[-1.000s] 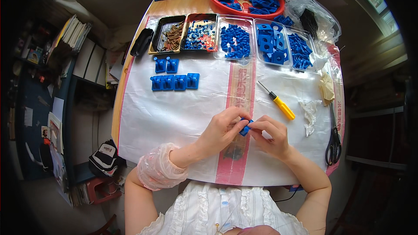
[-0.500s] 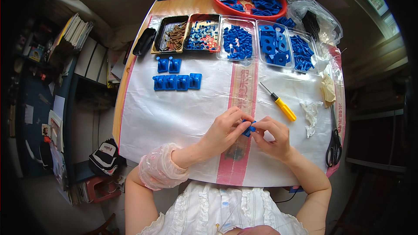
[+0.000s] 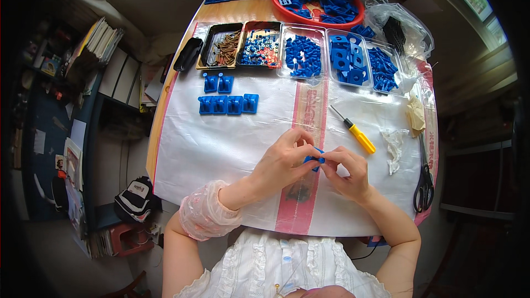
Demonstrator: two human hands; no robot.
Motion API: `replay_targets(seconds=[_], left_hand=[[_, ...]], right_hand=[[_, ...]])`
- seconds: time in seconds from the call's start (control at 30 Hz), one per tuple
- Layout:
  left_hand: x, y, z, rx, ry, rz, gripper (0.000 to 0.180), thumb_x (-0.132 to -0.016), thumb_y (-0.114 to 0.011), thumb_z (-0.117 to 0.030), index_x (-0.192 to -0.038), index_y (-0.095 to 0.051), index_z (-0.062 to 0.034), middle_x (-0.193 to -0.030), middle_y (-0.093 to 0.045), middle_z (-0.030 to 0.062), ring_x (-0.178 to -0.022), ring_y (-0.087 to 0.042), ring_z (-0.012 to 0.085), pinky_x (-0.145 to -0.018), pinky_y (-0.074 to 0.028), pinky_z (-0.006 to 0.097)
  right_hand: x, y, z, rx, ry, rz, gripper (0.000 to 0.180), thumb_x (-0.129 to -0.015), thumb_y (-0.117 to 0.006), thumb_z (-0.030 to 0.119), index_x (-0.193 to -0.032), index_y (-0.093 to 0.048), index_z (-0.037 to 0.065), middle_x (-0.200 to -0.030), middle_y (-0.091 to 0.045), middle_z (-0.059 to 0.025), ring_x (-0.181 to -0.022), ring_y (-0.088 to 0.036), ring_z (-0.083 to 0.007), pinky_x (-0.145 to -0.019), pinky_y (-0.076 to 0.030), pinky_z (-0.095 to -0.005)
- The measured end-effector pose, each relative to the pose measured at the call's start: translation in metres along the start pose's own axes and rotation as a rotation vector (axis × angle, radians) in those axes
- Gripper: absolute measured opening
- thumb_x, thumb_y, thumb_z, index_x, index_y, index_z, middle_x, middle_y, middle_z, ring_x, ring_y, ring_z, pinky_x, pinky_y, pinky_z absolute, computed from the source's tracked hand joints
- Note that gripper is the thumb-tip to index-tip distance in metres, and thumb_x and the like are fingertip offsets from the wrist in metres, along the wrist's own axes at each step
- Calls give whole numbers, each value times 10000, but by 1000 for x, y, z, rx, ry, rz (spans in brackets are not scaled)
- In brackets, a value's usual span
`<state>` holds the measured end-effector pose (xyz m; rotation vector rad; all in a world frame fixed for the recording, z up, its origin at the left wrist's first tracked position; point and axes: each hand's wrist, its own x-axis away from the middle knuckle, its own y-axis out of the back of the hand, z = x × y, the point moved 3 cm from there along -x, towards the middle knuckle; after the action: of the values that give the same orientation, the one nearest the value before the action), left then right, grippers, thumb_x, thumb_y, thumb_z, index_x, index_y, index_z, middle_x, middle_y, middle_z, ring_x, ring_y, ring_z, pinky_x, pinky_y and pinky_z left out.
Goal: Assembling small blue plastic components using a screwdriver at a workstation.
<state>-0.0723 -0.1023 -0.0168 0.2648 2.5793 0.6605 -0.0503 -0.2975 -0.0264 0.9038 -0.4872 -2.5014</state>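
Note:
Both hands meet over the striped band of the sheet, pinching one blue plastic part (image 3: pixel 315 160). My left hand (image 3: pixel 284 159) holds it from the left between thumb and fingers. From the right, the thumb and fingertips of my right hand (image 3: pixel 348 171) close on it too. Fingers cover much of the part, so its full shape is hidden. Beyond my left hand stand several assembled blue pieces, each a square base with an upright piece: a row of them (image 3: pixel 234 104) and a pair (image 3: pixel 224 83) behind. A yellow-handled screwdriver (image 3: pixel 361 139) lies right of my hands.
Along the back stand trays of screws (image 3: pixel 225 49), small nuts and beads (image 3: pixel 261 46), blue cone-like parts (image 3: pixel 303 55), blue plates (image 3: pixel 348 58) and small blue parts (image 3: pixel 384 69). A red basin (image 3: pixel 276 6) holds more blue pieces. Black scissors (image 3: pixel 424 190) and crumpled tissue (image 3: pixel 394 149) lie at right.
The blue part has been turned slightly between my fingertips, and my left fingers have shifted on it. The whole view has shifted a little; the things on the table stay where they were.

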Motion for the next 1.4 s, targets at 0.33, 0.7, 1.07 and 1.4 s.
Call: replay_targets(seconds=[0.33,0.7,1.07,1.4], left_hand=[[-11,67,-15,-239,145,-242,114,-866,-766,31,-962,-704,27,-929,-618,89,-717,-673,153,-613,-555,280],[-9,107,12,-444,237,-166,106,-866,-777,-1,-956,-726,19,-928,-662,114,-758,-707,212,-656,-600,302],[-49,86,41,-766,182,33,142,-835,-800,-118,-924,-742,-24,-945,-680,110,-979,-654,288,-866,-529,396],[-51,87,41,-789,207,30,210,-821,-828,-135,-989,-753,-36,-974,-686,95,-1010,-634,265,-864,-533,386]], right_hand=[[-2,2,0,74,-67,111,278,-854,-717,-57,-1113,-670,35,-744,-606,-72,-564,-569,-185,-518,-432,-329],[-6,3,4,129,-41,217,215,-853,-715,-22,-1054,-666,41,-798,-647,-90,-626,-636,-261,-548,-479,-369],[-3,3,2,140,34,202,226,-831,-720,-35,-1038,-681,46,-751,-600,-59,-538,-554,-192,-497,-424,-335],[-1,4,0,174,-25,290,245,-821,-735,17,-1052,-661,50,-890,-654,-94,-705,-654,-282,-603,-506,-383]])
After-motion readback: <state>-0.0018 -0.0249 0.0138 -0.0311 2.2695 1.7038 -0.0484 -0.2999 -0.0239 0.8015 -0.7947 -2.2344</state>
